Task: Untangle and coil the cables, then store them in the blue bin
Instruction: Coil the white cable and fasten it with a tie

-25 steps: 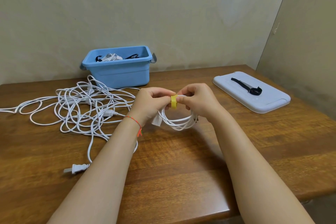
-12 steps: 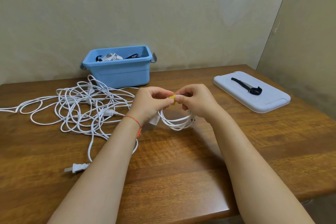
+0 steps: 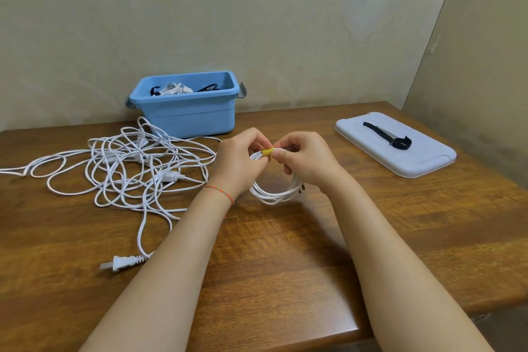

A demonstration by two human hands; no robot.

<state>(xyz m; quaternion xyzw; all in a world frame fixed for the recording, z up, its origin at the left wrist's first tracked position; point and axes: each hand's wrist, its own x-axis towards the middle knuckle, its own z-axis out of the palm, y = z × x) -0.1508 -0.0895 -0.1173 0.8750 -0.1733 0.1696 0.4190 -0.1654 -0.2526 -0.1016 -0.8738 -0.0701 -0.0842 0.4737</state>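
A small coil of white cable [image 3: 273, 194] hangs between my two hands above the middle of the table, bound at its top by a yellow strap [image 3: 267, 152]. My left hand [image 3: 238, 164] and my right hand [image 3: 307, 161] both pinch the coil at that strap, thumbs nearly touching. A large tangle of white cables [image 3: 134, 168] lies on the table to the left, with a white plug [image 3: 123, 262] at its near end. The blue bin [image 3: 185, 116] stands at the back by the wall, holding coiled white cables with black straps.
A pale bin lid [image 3: 420, 163] lies at the right of the wooden table [image 3: 285, 266], with a black strap [image 3: 394, 137] on it. The table's front edge runs near my forearms. A wall corner stands close behind the lid.
The yellow strap was half covered by my fingers half a second ago and shows again between my thumbs. The coil and both hands have stayed in the same place.
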